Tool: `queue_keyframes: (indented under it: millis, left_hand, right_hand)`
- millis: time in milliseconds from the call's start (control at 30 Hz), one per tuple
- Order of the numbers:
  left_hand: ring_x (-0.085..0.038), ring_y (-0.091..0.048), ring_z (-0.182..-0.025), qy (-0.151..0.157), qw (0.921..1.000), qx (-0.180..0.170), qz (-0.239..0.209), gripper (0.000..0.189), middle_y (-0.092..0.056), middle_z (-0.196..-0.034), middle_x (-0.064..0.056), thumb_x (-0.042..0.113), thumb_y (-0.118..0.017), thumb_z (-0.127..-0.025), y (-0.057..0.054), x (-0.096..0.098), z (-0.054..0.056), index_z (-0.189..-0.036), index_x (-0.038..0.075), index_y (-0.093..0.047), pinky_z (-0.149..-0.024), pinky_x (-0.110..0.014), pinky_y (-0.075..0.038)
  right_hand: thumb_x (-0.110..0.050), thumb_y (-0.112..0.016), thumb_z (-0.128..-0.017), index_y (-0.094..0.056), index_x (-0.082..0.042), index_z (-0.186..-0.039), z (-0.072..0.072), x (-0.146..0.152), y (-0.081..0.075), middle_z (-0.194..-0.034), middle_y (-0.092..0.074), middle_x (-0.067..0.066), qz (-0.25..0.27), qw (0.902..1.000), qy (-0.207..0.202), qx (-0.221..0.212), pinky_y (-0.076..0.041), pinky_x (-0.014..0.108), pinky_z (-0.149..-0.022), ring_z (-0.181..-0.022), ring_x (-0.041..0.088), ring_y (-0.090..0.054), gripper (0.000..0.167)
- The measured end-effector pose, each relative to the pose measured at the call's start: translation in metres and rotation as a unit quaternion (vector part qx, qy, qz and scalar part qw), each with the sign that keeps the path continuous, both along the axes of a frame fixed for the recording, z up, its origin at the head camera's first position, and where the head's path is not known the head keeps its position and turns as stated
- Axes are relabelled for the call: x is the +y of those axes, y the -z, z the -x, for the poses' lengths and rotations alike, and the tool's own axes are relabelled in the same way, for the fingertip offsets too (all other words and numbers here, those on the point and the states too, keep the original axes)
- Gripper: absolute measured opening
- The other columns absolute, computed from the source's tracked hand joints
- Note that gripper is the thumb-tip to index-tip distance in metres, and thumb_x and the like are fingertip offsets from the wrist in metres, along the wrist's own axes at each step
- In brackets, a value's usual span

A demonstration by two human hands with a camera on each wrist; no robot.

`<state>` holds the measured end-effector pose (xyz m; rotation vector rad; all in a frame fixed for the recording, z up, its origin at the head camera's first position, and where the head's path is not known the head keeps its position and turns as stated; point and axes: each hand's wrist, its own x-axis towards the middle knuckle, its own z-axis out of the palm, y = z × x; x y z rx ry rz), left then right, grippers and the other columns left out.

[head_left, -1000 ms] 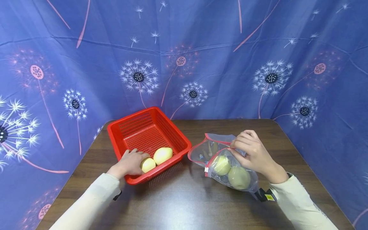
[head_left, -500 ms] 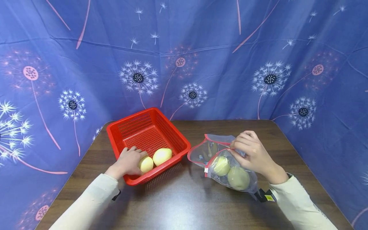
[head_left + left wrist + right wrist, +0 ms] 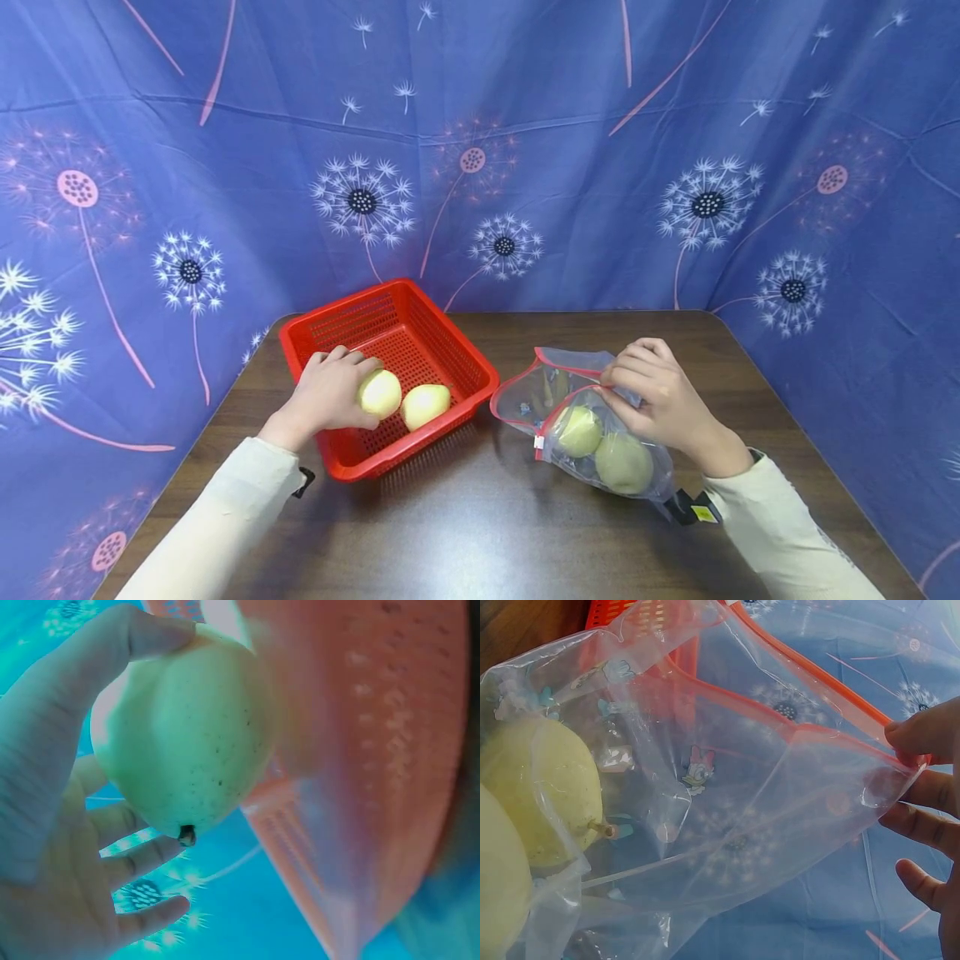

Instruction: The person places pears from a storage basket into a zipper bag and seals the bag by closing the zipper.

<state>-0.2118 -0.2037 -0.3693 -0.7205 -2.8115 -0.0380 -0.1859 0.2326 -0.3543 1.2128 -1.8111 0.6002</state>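
My left hand (image 3: pixel 328 390) grips a pale yellow pear (image 3: pixel 380 394) over the red basket (image 3: pixel 457 346). In the left wrist view, thumb and fingers are round this speckled pear (image 3: pixel 187 735), its dark stem end pointing down. A second pear (image 3: pixel 425 407) lies in the basket's near corner. At right, my right hand (image 3: pixel 660 400) pinches the rim of a clear zip bag (image 3: pixel 517 400) with red edging. Its mouth gapes towards the basket. Two pears (image 3: pixel 624 462) sit inside the bag. The right wrist view shows thumb and fingertips on the bag's corner (image 3: pixel 896 761).
A brown wooden table (image 3: pixel 450 533) bears the basket and the bag. Behind it and along both sides hangs a blue dandelion-print cloth (image 3: pixel 585 208). A white slider (image 3: pixel 539 442) sits at the bag's near edge. The basket's right corner is close to the bag's mouth.
My left hand has taken hold of the pear at the basket's near side and raised it from the bottom. The right hand and bag have stayed in place.
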Motion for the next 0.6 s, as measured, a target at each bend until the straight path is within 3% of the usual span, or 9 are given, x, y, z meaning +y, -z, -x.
queue_keyframes:
  millis: [267, 600]
  left_hand:
    - [-0.027, -0.053, -0.098, 0.033, 0.9986, 0.033, -0.025, 0.071, -0.062, -0.099, -0.003, 0.045, -0.082, -0.053, -0.025, 0.031, -0.010, -0.116, 0.015, -0.067, -0.079, -0.049, -0.042]
    - [-0.025, -0.054, -0.100, 0.087, 0.9909, 0.083, -0.061, 0.068, -0.061, -0.098, -0.001, 0.045, -0.081, -0.055, -0.037, 0.068, -0.015, -0.116, 0.018, -0.066, -0.084, -0.048, -0.043]
  right_hand:
    - [-0.023, -0.058, -0.098, -0.065, -0.012, -0.072, -0.001, 0.000, -0.003, -0.071, -0.063, -0.004, -0.003, 1.0000, 0.000, -0.007, -0.036, 0.043, -0.082, -0.067, 0.018, -0.057, 0.029]
    - [-0.024, -0.058, -0.099, -0.064, -0.012, -0.071, -0.002, 0.000, -0.003, -0.070, -0.063, -0.004, -0.005, 1.0000, 0.002, -0.006, -0.037, 0.043, -0.081, -0.066, 0.017, -0.056, 0.031]
